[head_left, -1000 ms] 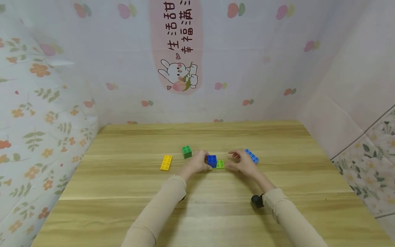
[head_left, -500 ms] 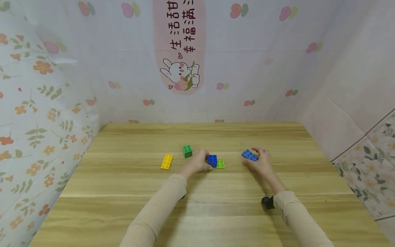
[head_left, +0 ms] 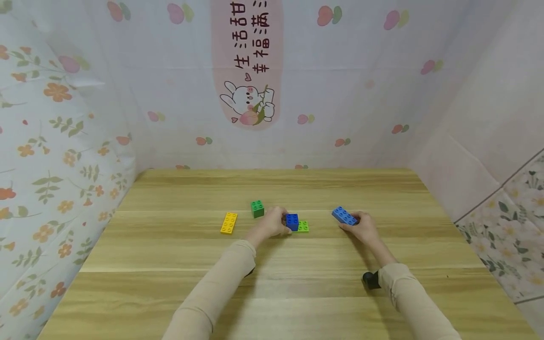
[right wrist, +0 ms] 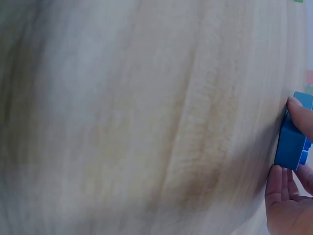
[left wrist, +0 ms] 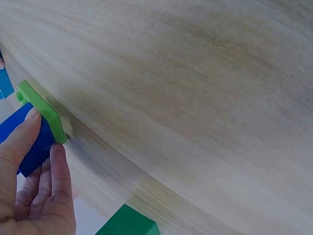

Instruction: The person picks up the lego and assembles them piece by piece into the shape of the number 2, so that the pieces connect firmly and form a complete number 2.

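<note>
My left hand (head_left: 274, 221) grips a square dark blue brick (head_left: 292, 221) between thumb and fingers. That brick sits on the left part of a flat lime green brick (head_left: 303, 226), whose bare studs show on its right. In the left wrist view the thumb lies on the dark blue brick (left wrist: 41, 154), with a fingertip at the edge of the lime green brick (left wrist: 48, 111). To the right, my right hand (head_left: 363, 228) pinches the near end of a long blue brick (head_left: 343, 215), studs up. The right wrist view shows this blue brick (right wrist: 289, 147) between thumb and fingers.
Left of my left hand stand a square green brick (head_left: 257, 209) and a flat yellow brick (head_left: 229, 223) with its studs up. All rest on a wooden table (head_left: 297, 302), backed by a patterned curtain (head_left: 340, 94).
My right hand has moved right from beside the lime green brick and taken hold of the long blue brick, which has turned slightly. My left hand has kept its grip in place.
</note>
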`<state>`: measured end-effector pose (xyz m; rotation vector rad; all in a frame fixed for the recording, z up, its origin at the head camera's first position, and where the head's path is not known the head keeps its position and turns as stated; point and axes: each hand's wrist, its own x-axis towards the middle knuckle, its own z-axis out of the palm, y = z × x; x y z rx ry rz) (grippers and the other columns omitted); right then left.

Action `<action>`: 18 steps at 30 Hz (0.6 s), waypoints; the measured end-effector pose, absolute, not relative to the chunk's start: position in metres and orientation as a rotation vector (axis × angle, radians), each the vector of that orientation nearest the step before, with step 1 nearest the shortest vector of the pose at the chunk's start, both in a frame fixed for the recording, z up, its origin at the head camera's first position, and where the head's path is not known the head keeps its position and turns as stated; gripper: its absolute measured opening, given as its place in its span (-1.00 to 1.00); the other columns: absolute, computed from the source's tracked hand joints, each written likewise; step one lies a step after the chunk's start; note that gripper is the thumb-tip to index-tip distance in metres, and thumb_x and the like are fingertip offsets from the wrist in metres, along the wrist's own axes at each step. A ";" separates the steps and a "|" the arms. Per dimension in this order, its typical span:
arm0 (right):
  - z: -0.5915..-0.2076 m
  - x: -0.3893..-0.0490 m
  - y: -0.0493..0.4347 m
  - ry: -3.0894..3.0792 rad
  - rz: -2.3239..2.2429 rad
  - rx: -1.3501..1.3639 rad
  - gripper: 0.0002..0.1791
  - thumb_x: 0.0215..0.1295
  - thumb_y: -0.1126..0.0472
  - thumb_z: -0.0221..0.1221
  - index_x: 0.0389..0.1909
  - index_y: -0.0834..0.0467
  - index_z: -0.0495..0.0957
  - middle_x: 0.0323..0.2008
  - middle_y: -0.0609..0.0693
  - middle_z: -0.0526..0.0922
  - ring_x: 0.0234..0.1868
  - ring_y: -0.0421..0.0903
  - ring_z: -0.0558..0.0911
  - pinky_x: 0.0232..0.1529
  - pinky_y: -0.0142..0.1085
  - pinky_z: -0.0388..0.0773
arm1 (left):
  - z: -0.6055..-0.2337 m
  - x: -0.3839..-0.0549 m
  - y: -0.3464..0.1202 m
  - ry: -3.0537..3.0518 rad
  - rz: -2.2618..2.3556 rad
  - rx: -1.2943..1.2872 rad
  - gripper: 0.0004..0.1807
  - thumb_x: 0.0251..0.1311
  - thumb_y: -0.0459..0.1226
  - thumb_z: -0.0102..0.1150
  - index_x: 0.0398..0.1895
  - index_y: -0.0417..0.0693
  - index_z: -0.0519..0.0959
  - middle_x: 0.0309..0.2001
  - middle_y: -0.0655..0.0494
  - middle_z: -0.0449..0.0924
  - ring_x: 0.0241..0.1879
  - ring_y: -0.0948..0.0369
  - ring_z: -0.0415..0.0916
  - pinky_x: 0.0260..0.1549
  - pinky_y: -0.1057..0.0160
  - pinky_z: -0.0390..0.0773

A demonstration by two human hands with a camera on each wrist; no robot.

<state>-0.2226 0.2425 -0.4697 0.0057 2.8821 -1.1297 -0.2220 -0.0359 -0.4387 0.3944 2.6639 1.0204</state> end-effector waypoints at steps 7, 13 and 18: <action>-0.470 -0.221 0.245 2.903 -1.091 -0.002 -0.39 0.10 0.13 0.26 0.04 0.48 0.38 -0.05 0.41 0.46 -0.12 0.14 0.51 -0.16 -0.13 0.50 | -0.440 -0.223 -0.035 2.667 1.021 0.391 -0.51 -0.13 -0.36 0.39 -0.06 -0.36 0.51 -0.23 -0.07 0.59 -0.27 0.17 0.46 -0.21 0.26 0.53; -0.466 -0.221 0.243 2.925 -1.076 -0.014 -0.39 0.11 0.11 0.26 0.04 0.47 0.40 -0.07 0.39 0.46 -0.16 0.11 0.50 -0.25 -0.24 0.48 | -0.440 -0.223 -0.036 2.674 1.019 0.397 -0.52 -0.13 -0.36 0.39 -0.07 -0.36 0.52 -0.25 -0.06 0.59 -0.30 0.20 0.45 -0.26 0.31 0.52; -0.459 -0.223 0.238 2.917 -1.073 -0.004 -0.38 0.13 0.09 0.24 0.08 0.46 0.36 -0.05 0.39 0.46 -0.13 0.12 0.49 -0.23 -0.21 0.48 | -0.439 -0.222 -0.036 2.674 1.020 0.391 -0.52 -0.13 -0.37 0.39 -0.07 -0.36 0.51 -0.27 -0.05 0.59 -0.31 0.19 0.44 -0.26 0.30 0.52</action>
